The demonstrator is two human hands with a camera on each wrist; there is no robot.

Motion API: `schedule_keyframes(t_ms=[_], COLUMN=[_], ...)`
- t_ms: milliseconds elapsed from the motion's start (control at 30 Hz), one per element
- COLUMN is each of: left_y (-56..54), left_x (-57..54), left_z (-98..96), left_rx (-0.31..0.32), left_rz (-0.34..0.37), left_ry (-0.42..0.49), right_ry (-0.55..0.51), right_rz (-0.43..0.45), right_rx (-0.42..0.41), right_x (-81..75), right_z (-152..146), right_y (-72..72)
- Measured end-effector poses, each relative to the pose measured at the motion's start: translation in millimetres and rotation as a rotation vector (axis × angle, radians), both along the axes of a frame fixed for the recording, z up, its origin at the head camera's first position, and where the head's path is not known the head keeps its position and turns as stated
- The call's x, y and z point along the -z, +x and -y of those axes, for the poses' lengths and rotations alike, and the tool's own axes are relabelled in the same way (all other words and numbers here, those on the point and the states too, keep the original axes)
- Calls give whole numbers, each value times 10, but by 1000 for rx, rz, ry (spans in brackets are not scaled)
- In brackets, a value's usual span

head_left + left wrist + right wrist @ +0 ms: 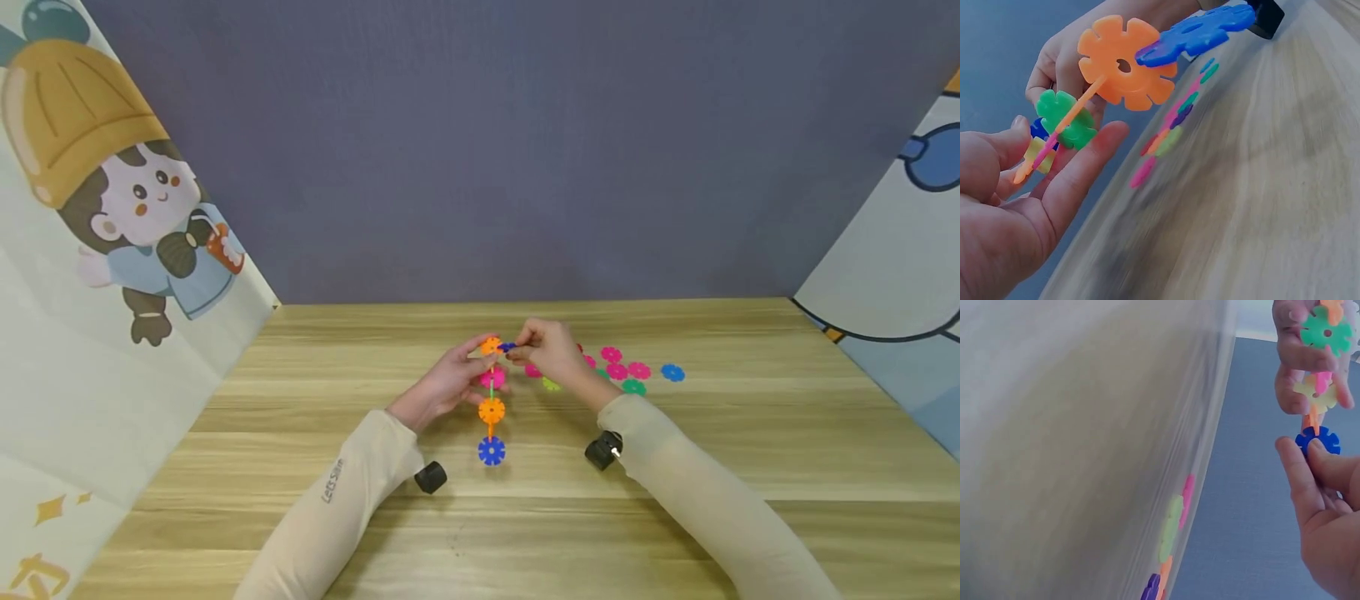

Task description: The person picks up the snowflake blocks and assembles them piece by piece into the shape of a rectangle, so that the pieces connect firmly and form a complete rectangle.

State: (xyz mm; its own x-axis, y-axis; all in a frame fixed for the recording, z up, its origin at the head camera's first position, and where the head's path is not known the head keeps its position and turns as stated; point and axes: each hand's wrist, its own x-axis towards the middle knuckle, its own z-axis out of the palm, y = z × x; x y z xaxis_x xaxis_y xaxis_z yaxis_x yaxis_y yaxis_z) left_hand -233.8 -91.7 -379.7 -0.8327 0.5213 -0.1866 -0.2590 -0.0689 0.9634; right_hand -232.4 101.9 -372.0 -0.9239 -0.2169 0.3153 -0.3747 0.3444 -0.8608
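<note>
A chain of flower-shaped interlocking discs, with an orange disc (492, 410) and a blue disc (492, 451) at its near end, extends from my left hand (450, 379). The left thumb and fingers grip its far part, around a green disc (1326, 331) and a pale yellow disc (1315, 394). My right hand (555, 350) pinches a dark blue disc (1329, 439) between thumb and fingers. In the right wrist view, this disc's edge meets an orange disc (1314, 416) at the chain's far end.
Loose discs lie on the wooden table (525, 542) beyond and right of the right hand: several pink discs (617, 372), a green disc (633, 387), a blue disc (672, 372) and a yellow-green disc (551, 384). A dark grey panel (525, 167) rises behind the table.
</note>
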Motion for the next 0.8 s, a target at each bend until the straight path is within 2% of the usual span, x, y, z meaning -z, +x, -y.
schedule_keyframes(t_ms=[267, 533, 800], left_y=[-12, -30, -32], left_x=[57, 64, 84], left_z=[1, 15, 27], left_rx=[66, 28, 27], left_rz=[-38, -66, -73], left_ry=[-34, -23, -31], right_ry=[25, 83, 228], right_rz=[66, 125, 134], right_rx=[-40, -54, -5], right_x=[-2, -72, -39], right_z=[-87, -240, -333], right_y=[-31, -72, -124])
